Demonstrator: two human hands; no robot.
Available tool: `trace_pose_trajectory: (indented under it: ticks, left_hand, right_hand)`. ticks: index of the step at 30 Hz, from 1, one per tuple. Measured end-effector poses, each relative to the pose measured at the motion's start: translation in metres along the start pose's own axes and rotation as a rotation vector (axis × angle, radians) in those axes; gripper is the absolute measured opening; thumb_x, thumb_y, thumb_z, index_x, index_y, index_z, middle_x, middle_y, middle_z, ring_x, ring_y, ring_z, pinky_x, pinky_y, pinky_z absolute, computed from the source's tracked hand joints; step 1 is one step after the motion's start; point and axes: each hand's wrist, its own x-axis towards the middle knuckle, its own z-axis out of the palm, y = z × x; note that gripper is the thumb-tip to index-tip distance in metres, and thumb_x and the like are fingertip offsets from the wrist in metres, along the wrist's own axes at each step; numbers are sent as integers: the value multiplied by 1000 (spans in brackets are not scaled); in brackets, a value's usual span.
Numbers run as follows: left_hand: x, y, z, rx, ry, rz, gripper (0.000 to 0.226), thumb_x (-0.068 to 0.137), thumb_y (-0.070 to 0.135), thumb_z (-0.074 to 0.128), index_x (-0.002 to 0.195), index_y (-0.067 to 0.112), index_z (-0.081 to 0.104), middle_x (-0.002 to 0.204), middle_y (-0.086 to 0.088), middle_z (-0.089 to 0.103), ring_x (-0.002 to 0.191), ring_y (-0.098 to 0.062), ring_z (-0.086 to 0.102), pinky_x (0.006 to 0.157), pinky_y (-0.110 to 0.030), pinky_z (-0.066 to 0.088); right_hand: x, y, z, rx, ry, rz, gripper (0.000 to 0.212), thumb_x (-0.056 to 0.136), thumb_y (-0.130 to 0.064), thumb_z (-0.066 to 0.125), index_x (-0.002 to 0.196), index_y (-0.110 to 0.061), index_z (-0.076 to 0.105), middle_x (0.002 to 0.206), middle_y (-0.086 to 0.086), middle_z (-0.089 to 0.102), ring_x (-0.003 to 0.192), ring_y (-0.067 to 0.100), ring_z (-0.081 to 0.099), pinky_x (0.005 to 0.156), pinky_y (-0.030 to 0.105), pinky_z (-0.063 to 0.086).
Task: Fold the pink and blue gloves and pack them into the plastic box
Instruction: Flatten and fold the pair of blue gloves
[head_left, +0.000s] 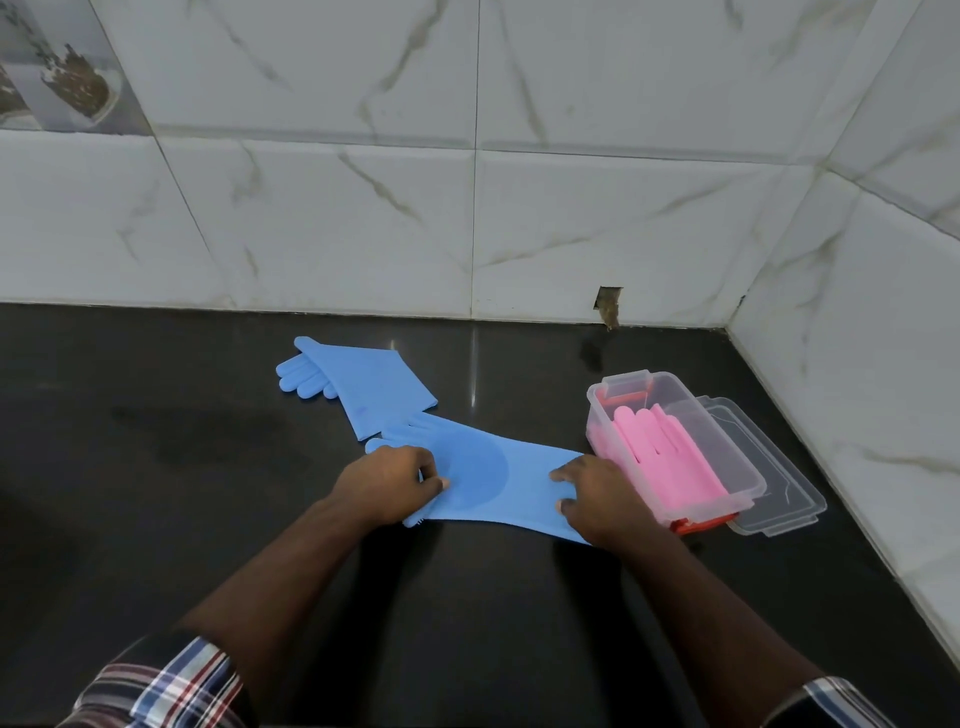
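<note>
A blue glove (498, 480) lies flat across the black counter, fingers to the left, cuff to the right. My left hand (387, 480) grips its finger end with thumb and fingers curled round the edge. My right hand (597, 499) grips the cuff end beside the box. A second blue glove (363, 387) lies spread out behind, its cuff overlapping the near glove's fingertips. Folded pink gloves (660, 452) sit inside the clear plastic box (748, 480), which stands open at the right.
The box's clear lid (779, 499) lies against the box's right side, close to the tiled side wall (857, 338). A tiled back wall runs along the counter's far edge. The black counter (182, 441) extends to the left and toward me.
</note>
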Motion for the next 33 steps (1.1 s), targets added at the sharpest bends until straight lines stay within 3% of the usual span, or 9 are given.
trace_pose_trajectory:
  ticks: [6, 9, 12, 15, 21, 25, 27, 29, 33]
  left_hand:
    - [-5, -3, 2, -17, -129, 45, 32, 81, 47, 72, 108, 33, 60, 106, 11, 57, 98, -8, 57, 86, -28, 51]
    - [-6, 0, 6, -25, -154, 71, 21, 86, 23, 66, 104, 30, 58, 98, 10, 59, 89, -8, 57, 74, -20, 44]
    - [-6, 1, 2, -71, -196, 46, 18, 88, 20, 59, 103, 29, 64, 89, 13, 59, 84, -9, 58, 72, -19, 44]
    - [-5, -2, -2, -64, -207, 21, 14, 90, 27, 58, 101, 31, 66, 98, 11, 64, 91, -11, 61, 83, -25, 52]
    - [-8, -5, 0, -68, -243, 7, 23, 83, 42, 71, 102, 32, 63, 100, 9, 63, 92, -11, 61, 80, -24, 50]
    - [-11, -8, 1, -65, -255, 22, 11, 85, 30, 71, 95, 31, 67, 96, 11, 65, 89, -10, 62, 74, -20, 48]
    - [-11, -10, -2, -66, -280, 13, 9, 85, 28, 70, 94, 29, 70, 94, 14, 68, 89, -8, 63, 80, -23, 52]
    - [-11, -10, -5, -57, -315, 2, 12, 84, 26, 70, 96, 26, 73, 94, 15, 69, 91, -7, 64, 85, -25, 54]
    - [-10, -16, -11, -132, -363, -7, 12, 83, 31, 76, 90, 22, 76, 89, 12, 72, 87, -7, 65, 81, -23, 52]
  right_hand:
    - [4, 3, 0, 5, -38, -10, 51, 92, -25, 57, 142, -29, 50, 155, -5, 38, 141, 17, 32, 119, 32, 19]
    - [7, 8, -3, 41, -23, 50, 55, 91, -22, 57, 144, -29, 46, 157, -6, 36, 142, 16, 32, 118, 31, 23]
    - [4, 4, -4, -17, 16, 41, 56, 92, -22, 54, 146, -27, 44, 157, -4, 35, 143, 16, 31, 119, 31, 22]
    - [-2, -8, -1, 11, 116, -28, 46, 91, -25, 56, 137, -23, 56, 144, 0, 52, 132, 18, 45, 113, 31, 31]
    - [-12, -22, 12, 92, -84, -153, 43, 81, -50, 68, 120, -31, 67, 118, -7, 57, 115, 13, 48, 98, 34, 41]
    - [-16, -22, 13, 97, -104, -207, 25, 83, -43, 69, 106, -33, 73, 108, -10, 60, 106, 10, 51, 93, 37, 45]
    - [-16, -22, 14, 126, -137, -211, 6, 85, -32, 68, 89, -31, 73, 92, -13, 61, 93, 8, 57, 83, 31, 48]
    - [-16, -25, 13, 161, -196, -184, 7, 84, -30, 68, 77, -29, 68, 83, -14, 62, 83, 5, 60, 74, 26, 49]
    - [-12, -31, 9, 268, -161, -132, 12, 87, -39, 67, 88, -28, 70, 90, -12, 68, 85, 5, 62, 81, 28, 52]
